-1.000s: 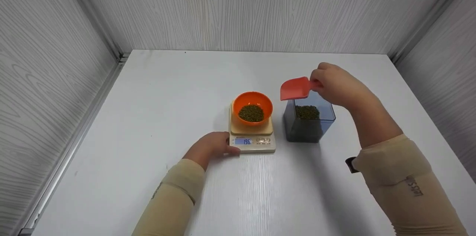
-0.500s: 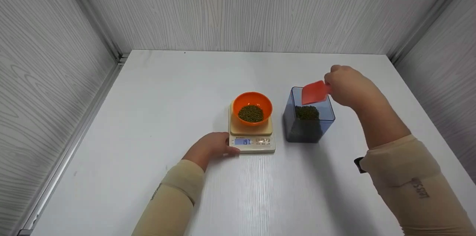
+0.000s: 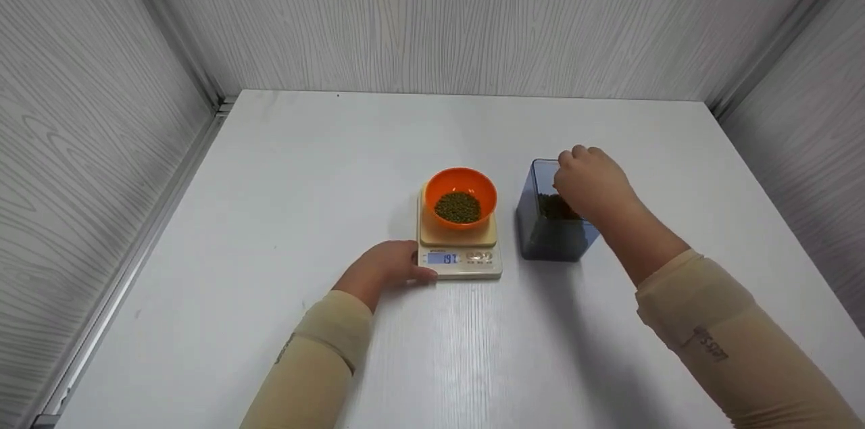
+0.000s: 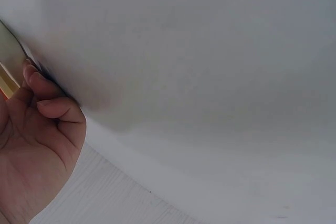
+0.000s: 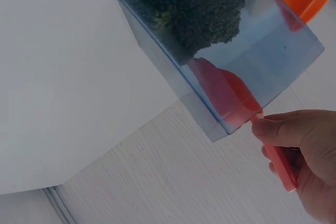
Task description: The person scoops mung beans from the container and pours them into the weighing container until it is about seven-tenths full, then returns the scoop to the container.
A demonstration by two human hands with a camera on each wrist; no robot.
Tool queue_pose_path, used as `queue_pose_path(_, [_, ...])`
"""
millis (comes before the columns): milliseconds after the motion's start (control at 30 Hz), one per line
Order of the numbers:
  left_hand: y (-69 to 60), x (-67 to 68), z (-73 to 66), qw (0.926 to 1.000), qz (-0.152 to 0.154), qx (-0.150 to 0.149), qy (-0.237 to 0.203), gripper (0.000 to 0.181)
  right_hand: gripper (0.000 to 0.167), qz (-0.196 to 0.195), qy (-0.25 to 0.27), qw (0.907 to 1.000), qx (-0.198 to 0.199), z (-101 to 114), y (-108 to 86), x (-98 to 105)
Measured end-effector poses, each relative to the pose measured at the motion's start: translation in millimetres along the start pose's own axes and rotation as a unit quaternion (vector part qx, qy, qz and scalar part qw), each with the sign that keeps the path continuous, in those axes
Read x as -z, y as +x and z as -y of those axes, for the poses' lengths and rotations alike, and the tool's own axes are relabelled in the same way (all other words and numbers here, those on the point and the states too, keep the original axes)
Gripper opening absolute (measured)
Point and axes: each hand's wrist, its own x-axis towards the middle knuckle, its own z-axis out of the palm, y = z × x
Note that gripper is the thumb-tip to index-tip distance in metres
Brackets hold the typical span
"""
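My right hand [image 3: 595, 182] grips the handle of a red scoop [image 5: 223, 90], whose blade is inside the blue see-through container [image 3: 554, 240]; in the head view the hand hides the scoop. Dark green pellets [image 5: 194, 14] lie in that container, and the blade's tip meets them. To its left stands a kitchen scale [image 3: 466, 270] with a lit display reading about 197. An orange bowl [image 3: 461, 180] holding green pellets rests on its platform. My left hand [image 3: 388, 263] holds the scale's left front corner, thumb along the front edge, fingers curled at the side [image 4: 44, 140].
The white tabletop [image 3: 304, 165] spreads around these things. Grey wood-grain panels rise behind it [image 3: 432, 17] and on both sides. A metal rail runs along the left edge.
My right hand first moved right with the scoop, then left and down, bringing the blade from above the container into it. The display went from about 196 to 197. My left hand stayed in place.
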Motion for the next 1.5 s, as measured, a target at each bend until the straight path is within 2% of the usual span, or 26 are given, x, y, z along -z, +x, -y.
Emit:
queue_pose_path(133, [-0.9,0.4,0.0,1.0,0.001,0.003,-0.003,0.047,0.005,-0.005,-0.051,0.9985,0.021,7,3.2,-5])
queue_pose_path(233, [-1.6,0.3,0.4,1.0,0.0,0.002,-0.005,0.046,0.008,-0.007,-0.058,0.9978,0.03,9,5.0,-10])
queue_pose_path(500, [-2.3,-0.8,0.0,0.9994,0.002,0.015,-0.032,0.042,0.016,-0.001,-0.001,0.9986,0.053,4,6.7,-23])
queue_pose_path(633, [-1.2,-1.9,-0.3,0.9993,0.002,0.018,-0.034,0.044,0.025,0.021,0.031,0.9975,0.06,2,8.9,-27])
queue_pose_path(900, [0.3,-3.8,-0.6,0.9999,-0.001,0.012,-0.007,0.045,0.019,0.059,0.097,0.9929,0.034,2,10.6,-31])
queue_pose_path(1100, [-0.9,-3.6,-1.9,0.9999,-0.003,0.007,-0.01,0.044,0.018,0.083,0.118,0.9891,0.028,-2,12.4,-29])
queue_pose_path(1267, [-2.4,-2.2,-1.7,0.9998,-0.003,0.007,-0.02,0.041,0.014,0.126,0.171,0.9771,-0.002,-7,13.6,-26])
queue_pose_path(1500, [-4.1,0.3,-0.5,0.9996,0.002,0.01,-0.025,0.043,0.014,0.17,0.265,0.9481,-0.045,-14,13.6,-28])
